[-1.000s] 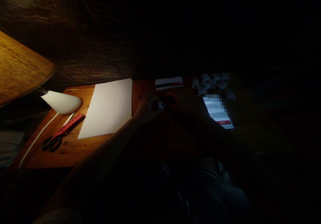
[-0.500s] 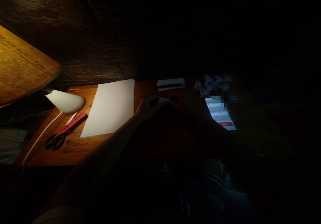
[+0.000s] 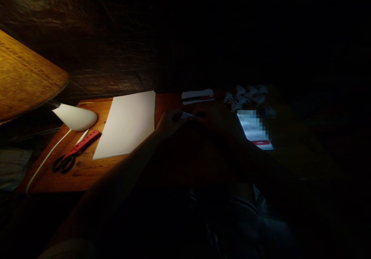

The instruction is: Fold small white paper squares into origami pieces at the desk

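A small white paper [image 3: 184, 115] is pinched by the left hand [image 3: 169, 123]. Whether the right hand [image 3: 209, 120] grips cannot be told.

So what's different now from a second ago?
The left hand's grip has drawn in its outspread fingers, and the small white paper it holds moved slightly away from the person, now showing a pointed shape. The right hand's grip is too dark to judge. Nothing visibly let go. The paper stack, scissors, lamp and phone stayed put.
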A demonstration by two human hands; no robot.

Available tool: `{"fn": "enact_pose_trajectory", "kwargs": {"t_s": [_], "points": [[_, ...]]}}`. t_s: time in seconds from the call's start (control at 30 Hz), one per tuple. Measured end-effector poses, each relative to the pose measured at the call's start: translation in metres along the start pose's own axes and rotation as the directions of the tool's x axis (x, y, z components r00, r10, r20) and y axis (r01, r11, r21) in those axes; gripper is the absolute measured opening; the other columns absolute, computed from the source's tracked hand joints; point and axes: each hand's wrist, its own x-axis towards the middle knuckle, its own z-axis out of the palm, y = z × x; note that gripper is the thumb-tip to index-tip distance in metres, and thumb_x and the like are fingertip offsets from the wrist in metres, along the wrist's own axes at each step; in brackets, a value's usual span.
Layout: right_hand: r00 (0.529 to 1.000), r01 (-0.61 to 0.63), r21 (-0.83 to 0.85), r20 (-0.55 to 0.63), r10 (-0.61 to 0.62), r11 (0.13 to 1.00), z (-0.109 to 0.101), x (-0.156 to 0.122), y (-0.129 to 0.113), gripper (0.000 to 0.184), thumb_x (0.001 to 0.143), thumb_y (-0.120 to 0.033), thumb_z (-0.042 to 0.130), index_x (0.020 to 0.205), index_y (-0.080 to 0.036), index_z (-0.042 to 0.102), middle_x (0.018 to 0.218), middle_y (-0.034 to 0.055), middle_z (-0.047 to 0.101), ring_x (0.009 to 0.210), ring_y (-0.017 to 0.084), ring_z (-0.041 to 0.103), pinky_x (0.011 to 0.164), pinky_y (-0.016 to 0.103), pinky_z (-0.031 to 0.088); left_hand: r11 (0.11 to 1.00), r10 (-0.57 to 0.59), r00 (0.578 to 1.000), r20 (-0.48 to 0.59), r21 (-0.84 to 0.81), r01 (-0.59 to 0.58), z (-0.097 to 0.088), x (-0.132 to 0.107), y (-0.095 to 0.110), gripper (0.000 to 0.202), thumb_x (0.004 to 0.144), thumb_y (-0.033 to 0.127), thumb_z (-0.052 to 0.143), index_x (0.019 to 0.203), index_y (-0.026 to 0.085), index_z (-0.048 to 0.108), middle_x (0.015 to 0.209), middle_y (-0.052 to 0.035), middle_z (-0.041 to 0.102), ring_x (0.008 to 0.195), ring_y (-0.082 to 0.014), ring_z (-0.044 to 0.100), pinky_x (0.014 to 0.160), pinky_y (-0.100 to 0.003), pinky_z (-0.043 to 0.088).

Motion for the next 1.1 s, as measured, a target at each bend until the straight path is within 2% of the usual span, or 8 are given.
{"fn": "enact_pose_trajectory", "kwargs": {"t_s": [0.2, 0.37, 0.5, 0.67, 0.8, 0.97, 1.1], "points": [[0.999, -0.049, 0.025, 0.001, 0.049, 0.998, 0.002, 0.0, -0.003, 0.014, 0.095, -0.03, 0.077, 0.086, -0.02, 0.08, 0.088, 0.0037, 0.079, 0.08, 0.019, 0.064, 0.073, 0.029, 0.044, 1.0, -0.02, 1.0, 0.017, -0.022, 0.021, 0.002, 0.002, -0.005, 0.033, 0.083, 0.04, 0.08, 0.071, 0.02, 0.058, 0.064, 0.0034, 0.051, 0.061, -0.0115, 0.044, 0.055, -0.026, 0.031], [0.996, -0.083, 0.015, 0.015, 0.083, 0.996, 0.002, -0.001, -0.005, 0.012, 0.095, -0.026, 0.075, 0.085, -0.019, 0.079, 0.086, 0.0027, 0.077, 0.078, 0.018, 0.063, 0.072, 0.028, 0.042, 0.998, -0.014, 0.995, 0.101, -0.058, 0.02, 0.003, 0.001, -0.01, 0.016, 0.087, 0.033, 0.074, 0.087, 0.019, 0.066, 0.079, -0.0018, 0.069, 0.071, -0.0148, 0.059, 0.065, -0.027, 0.043], [0.994, -0.093, 0.007, 0.062, 0.093, 0.996, 0.005, 0.001, -0.001, 0.017, 0.098, -0.029, 0.073, 0.086, -0.017, 0.077, 0.086, 0.0026, 0.076, 0.077, 0.017, 0.063, 0.07, 0.027, 0.039, 0.997, -0.027, 0.991, 0.134, -0.074, 0.037, 0.002, 0.002, -0.011, 0.009, 0.091, 0.026, 0.069, 0.093, 0.018, 0.065, 0.08, -0.0013, 0.069, 0.072, -0.0146, 0.062, 0.068, -0.027, 0.046], [0.987, -0.114, -0.076, 0.106, 0.121, 0.991, 0.01, 0.002, 0.006, 0.022, 0.099, -0.034, 0.073, 0.088, -0.016, 0.078, 0.086, 0.0037, 0.075, 0.075, 0.016, 0.06, 0.069, 0.028, 0.036, 0.999, -0.023, 0.994, 0.109, 0.042, 0.019, 0.0, 0.004, -0.009, 0.005, 0.09, 0.02, 0.069, 0.094, 0.018, 0.067, 0.084, -0.0006, 0.068, 0.077, -0.0155, 0.061, 0.071, -0.027, 0.046], [0.989, -0.068, -0.114, 0.126, 0.083, 0.991, 0.011, 0.002, 0.011, 0.022, 0.1, -0.034, 0.072, 0.089, -0.016, 0.078, 0.088, 0.0044, 0.076, 0.076, 0.016, 0.06, 0.07, 0.029, 0.035, 0.995, -0.018, 0.988, 0.151, 0.098, 0.003, -0.002, 0.003, -0.006, 0.006, 0.092, 0.022, 0.066, 0.095, 0.017, 0.068, 0.086, -0.0014, 0.069, 0.08, -0.017, 0.062, 0.074, -0.028, 0.046], [0.988, -0.074, -0.111, 0.126, 0.088, 0.991, 0.011, 0.002, 0.013, 0.019, 0.098, -0.033, 0.074, 0.088, -0.017, 0.078, 0.089, 0.0037, 0.076, 0.078, 0.017, 0.062, 0.07, 0.028, 0.035, 0.989, -0.029, 0.985, 0.173, 0.146, 0.004, -0.004, 0.003, -0.002, 0.01, 0.094, 0.026, 0.066, 0.094, 0.017, 0.07, 0.086, -0.0014, 0.07, 0.08, -0.0179, 0.064, 0.071, -0.028, 0.044], [0.992, -0.049, -0.098, 0.109, 0.06, 0.994, 0.013, 0.002, 0.016, 0.018, 0.098, -0.031, 0.074, 0.088, -0.016, 0.078, 0.091, 0.0046, 0.077, 0.079, 0.017, 0.063, 0.072, 0.029, 0.037, 0.979, -0.049, 0.984, 0.169, 0.202, 0.015, -0.007, 0.002, -0.001, 0.011, 0.093, 0.026, 0.068, 0.091, 0.016, 0.071, 0.079, -0.0011, 0.069, 0.073, -0.0168, 0.061, 0.066, -0.027, 0.042]]}}
